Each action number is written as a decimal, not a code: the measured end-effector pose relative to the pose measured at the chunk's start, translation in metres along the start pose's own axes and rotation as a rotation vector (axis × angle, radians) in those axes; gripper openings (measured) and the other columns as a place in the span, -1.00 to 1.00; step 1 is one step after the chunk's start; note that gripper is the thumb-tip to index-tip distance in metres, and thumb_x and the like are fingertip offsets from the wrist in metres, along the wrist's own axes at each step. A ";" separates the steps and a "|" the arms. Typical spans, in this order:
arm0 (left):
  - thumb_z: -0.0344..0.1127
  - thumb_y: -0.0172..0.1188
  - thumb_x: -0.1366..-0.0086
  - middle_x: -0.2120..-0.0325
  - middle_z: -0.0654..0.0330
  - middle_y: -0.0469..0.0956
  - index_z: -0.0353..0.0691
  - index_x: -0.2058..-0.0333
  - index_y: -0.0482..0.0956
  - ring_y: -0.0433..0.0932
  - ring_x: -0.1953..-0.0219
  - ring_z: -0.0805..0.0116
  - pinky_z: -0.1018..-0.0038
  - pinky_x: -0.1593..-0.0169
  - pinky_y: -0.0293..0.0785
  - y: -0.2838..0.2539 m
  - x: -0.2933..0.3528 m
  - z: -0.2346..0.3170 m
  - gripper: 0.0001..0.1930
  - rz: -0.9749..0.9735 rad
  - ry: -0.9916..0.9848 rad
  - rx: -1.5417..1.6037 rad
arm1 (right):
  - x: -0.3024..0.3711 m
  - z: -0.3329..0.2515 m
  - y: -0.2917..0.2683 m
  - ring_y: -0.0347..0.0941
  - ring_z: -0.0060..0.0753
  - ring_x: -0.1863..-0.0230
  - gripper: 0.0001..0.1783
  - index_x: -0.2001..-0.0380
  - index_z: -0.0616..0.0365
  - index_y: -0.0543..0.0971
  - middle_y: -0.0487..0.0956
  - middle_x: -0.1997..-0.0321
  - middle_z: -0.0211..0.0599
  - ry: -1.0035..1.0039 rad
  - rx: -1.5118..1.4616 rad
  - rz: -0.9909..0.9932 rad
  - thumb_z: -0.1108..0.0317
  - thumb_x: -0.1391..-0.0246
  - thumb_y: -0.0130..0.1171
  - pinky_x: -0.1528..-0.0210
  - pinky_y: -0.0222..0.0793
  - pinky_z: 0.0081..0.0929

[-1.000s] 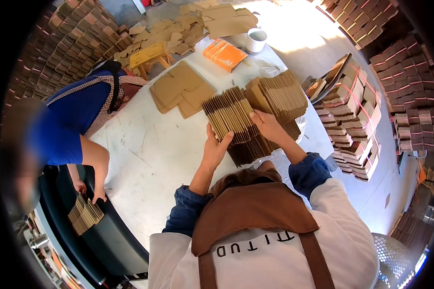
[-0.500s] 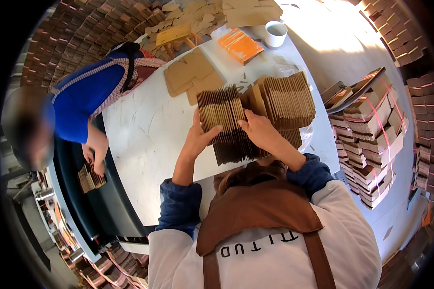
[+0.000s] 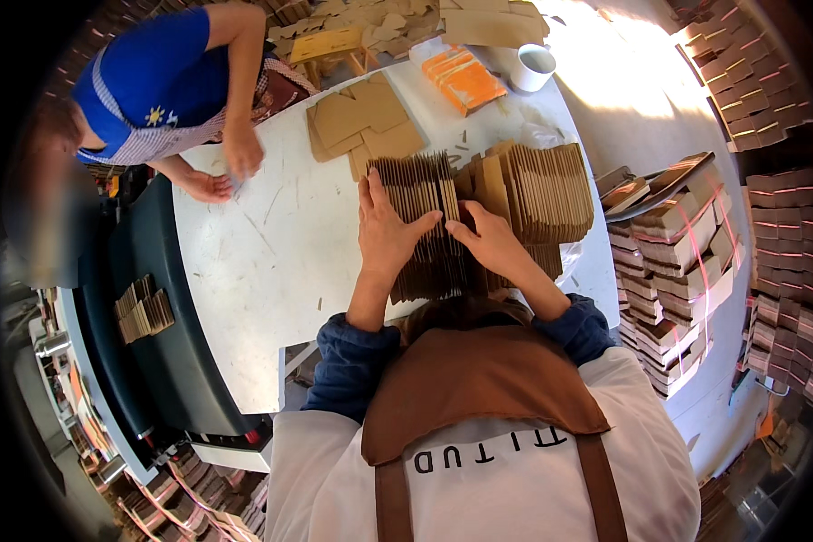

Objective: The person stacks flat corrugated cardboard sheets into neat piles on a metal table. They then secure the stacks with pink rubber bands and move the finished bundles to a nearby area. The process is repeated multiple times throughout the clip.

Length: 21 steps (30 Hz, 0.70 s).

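Observation:
A row of folded brown cardboard pieces (image 3: 417, 181) stands on edge on the white table in front of me. My left hand (image 3: 387, 233) grips its left side, fingers running up the side and thumb across the top. At the row's right end, my right hand (image 3: 491, 242) pinches the last pieces between thumb and fingers. The fingertips on the far side are partly hidden. Just right of it stands a second, thicker row of cardboard pieces (image 3: 551, 191). More folded cardboard lies under and nearer to me, partly covered by my hands.
The white table (image 3: 244, 298) also bears flat cardboard sheets (image 3: 366, 122), an orange package (image 3: 461, 77) and a white cup (image 3: 533, 68). A co-worker's hands (image 3: 212, 181) are over its left edge. Left is a dark conveyor belt (image 3: 167, 271) with cardboard pieces (image 3: 143, 312); right, strapped cardboard stacks (image 3: 677, 271).
My left hand has shifted right and up onto the row, its thumb now near the right end. The co-worker has let go of the cardboard on the belt and moved both hands to the table.

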State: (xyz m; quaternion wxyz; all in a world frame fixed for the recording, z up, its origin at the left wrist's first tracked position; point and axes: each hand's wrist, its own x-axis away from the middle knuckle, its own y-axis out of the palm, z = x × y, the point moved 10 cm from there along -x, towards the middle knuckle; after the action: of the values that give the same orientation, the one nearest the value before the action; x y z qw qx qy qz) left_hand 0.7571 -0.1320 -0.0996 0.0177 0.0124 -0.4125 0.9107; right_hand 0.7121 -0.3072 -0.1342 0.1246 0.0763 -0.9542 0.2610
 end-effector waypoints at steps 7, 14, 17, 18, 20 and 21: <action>0.07 0.49 0.15 -0.29 -0.25 0.02 -0.35 -0.33 -0.07 0.17 -0.26 -0.23 0.10 -0.20 0.30 0.000 0.000 -0.002 0.20 0.011 0.014 0.034 | 0.000 -0.009 0.001 0.49 0.21 0.06 -0.30 -0.06 0.35 0.36 0.57 0.16 0.21 0.014 0.030 0.005 -0.07 -0.10 0.14 0.02 0.37 -0.10; 0.06 0.50 0.15 -0.29 -0.26 0.02 -0.34 -0.33 -0.08 0.16 -0.26 -0.24 0.10 -0.20 0.30 0.000 0.000 -0.003 0.21 0.016 0.028 0.052 | -0.004 -0.006 0.003 0.48 0.24 0.09 -0.34 -0.05 0.29 0.37 0.57 0.17 0.18 -0.002 0.046 0.030 0.00 -0.04 0.21 0.03 0.38 -0.08; 0.05 0.48 0.12 -0.29 -0.27 0.01 -0.31 -0.33 -0.09 0.17 -0.26 -0.25 0.11 -0.20 0.30 -0.001 0.000 -0.004 0.19 -0.016 -0.003 0.084 | 0.006 -0.024 -0.011 0.49 0.22 0.11 -0.46 -0.07 0.16 0.38 0.52 0.05 0.20 -0.118 -0.017 0.241 0.17 -0.04 0.20 0.06 0.41 -0.06; 0.04 0.47 0.10 -0.29 -0.26 0.01 -0.30 -0.34 -0.10 0.17 -0.26 -0.25 0.11 -0.20 0.30 0.000 0.000 -0.004 0.17 -0.022 0.006 0.091 | 0.008 -0.030 -0.012 0.49 0.22 0.12 -0.49 -0.06 0.12 0.39 0.49 0.00 0.21 -0.164 0.055 0.265 0.23 -0.04 0.19 0.08 0.42 -0.06; 0.02 0.45 0.05 -0.28 -0.26 0.02 -0.29 -0.34 -0.11 0.18 -0.26 -0.24 0.11 -0.20 0.30 0.001 -0.002 -0.007 0.14 -0.033 0.026 0.103 | 0.011 -0.041 -0.012 0.50 0.22 0.14 -0.54 -0.06 0.04 0.39 0.43 -0.09 0.22 -0.257 0.198 0.314 0.33 -0.04 0.15 0.10 0.45 -0.05; -0.02 0.43 0.01 -0.28 -0.25 0.03 -0.29 -0.34 -0.11 0.18 -0.26 -0.22 0.13 -0.21 0.29 0.002 -0.004 -0.008 0.11 -0.063 0.033 0.147 | 0.011 -0.037 -0.009 0.50 0.22 0.15 -0.56 -0.05 0.03 0.40 0.41 -0.11 0.23 -0.246 0.238 0.292 0.34 -0.05 0.13 0.12 0.46 -0.05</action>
State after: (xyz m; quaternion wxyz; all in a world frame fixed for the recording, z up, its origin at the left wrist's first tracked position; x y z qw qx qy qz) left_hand 0.7604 -0.1273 -0.1068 0.0520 0.0118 -0.3438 0.9375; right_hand 0.7112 -0.2964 -0.0960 -0.0415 -0.0170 -0.9256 0.3757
